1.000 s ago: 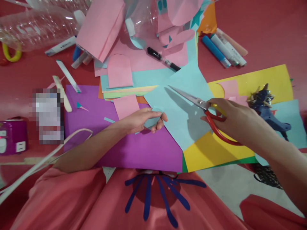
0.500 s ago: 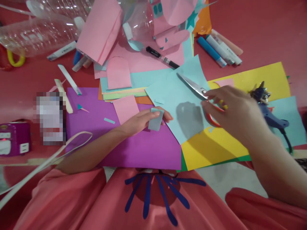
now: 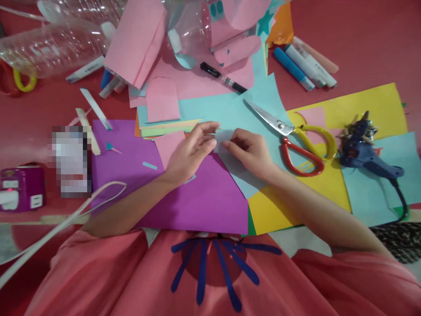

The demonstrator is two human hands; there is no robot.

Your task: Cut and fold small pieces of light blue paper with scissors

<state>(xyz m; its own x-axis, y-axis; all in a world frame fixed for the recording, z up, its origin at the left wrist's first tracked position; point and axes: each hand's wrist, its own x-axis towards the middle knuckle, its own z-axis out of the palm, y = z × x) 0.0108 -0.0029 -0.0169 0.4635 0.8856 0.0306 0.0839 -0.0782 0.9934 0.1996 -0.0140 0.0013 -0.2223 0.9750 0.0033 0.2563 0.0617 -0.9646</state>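
Observation:
My right hand (image 3: 248, 151) pinches a small light blue paper piece (image 3: 222, 139) between thumb and fingers. Close by on the left, my left hand (image 3: 194, 151) has its fingers apart and curved, with the thumb tip near the piece's left edge; no firm grip shows. Both hands are above the purple sheet (image 3: 210, 202) and the light blue sheet (image 3: 263, 98). Scissors (image 3: 279, 126) with one red and one yellow handle lie right of my right hand, their blades on the light blue sheet.
A blue glue gun (image 3: 368, 158) lies at the right, partly over a yellow sheet (image 3: 368, 101). Clear bottles (image 3: 62, 46) and a pink paper-wrapped object (image 3: 136, 41) are at the back. Markers (image 3: 292, 66) lie back right, a black pen (image 3: 223, 79) at the back centre.
My right hand has let go of the scissors and moved left to the small blue piece. The piece is now between both hands, slightly higher, and my left thumb has come off its face.

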